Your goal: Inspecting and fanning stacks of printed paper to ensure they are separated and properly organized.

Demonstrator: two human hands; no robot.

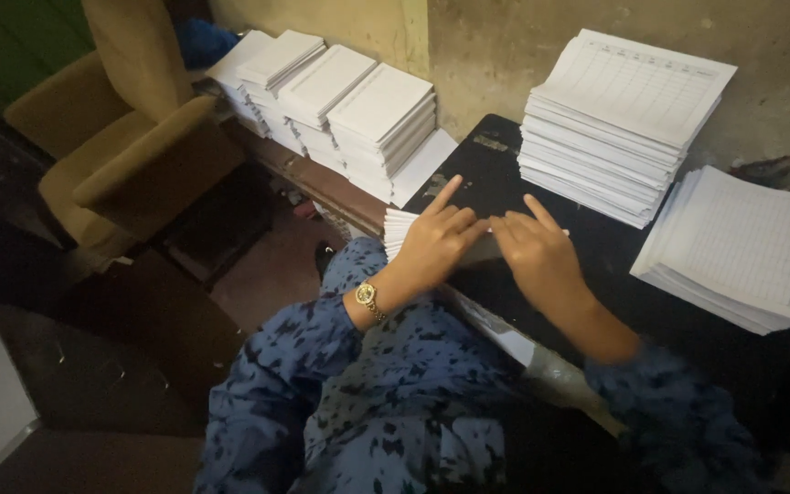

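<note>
Rough, stained plaster wall point(523, 46) backs our work area, with a dark floor point(93, 366) below on the left.

Item one: black flat-topped table point(496, 169), worn at its far edge, on which we work.

Item two: small stack of white paper sheets point(400, 230), lying at the table's near left edge, partly hidden under our hands. Our left hand point(436, 242) rests on it, forefinger stretched out and the other fingers curled down onto the sheets; its grip is not closed around them, only pressing from above. A gold-coloured wristwatch point(367, 295) sits on that wrist.

Item three: our right hand point(537, 254), just beside the left and touching the same sheets, fingers spread and laid flat; whether anything is pinched beneath them we cannot tell.

Item four: tall stack of white ruled forms point(619, 123), at the table's far side, well apart from our hands.

Item five: lower, fanned stack of white ruled forms point(742, 252), at the table's right, just beside the tall one.

Item six: row of four white blank paper piles point(331, 101), on a low brown ledge point(322, 183) against the wall, left of the table.

Item seven: olive-brown upholstered armchair point(121, 146), at the far left.

Item eight: blue patterned sleeves point(294, 366), covering our arms up to the wrists.
</note>
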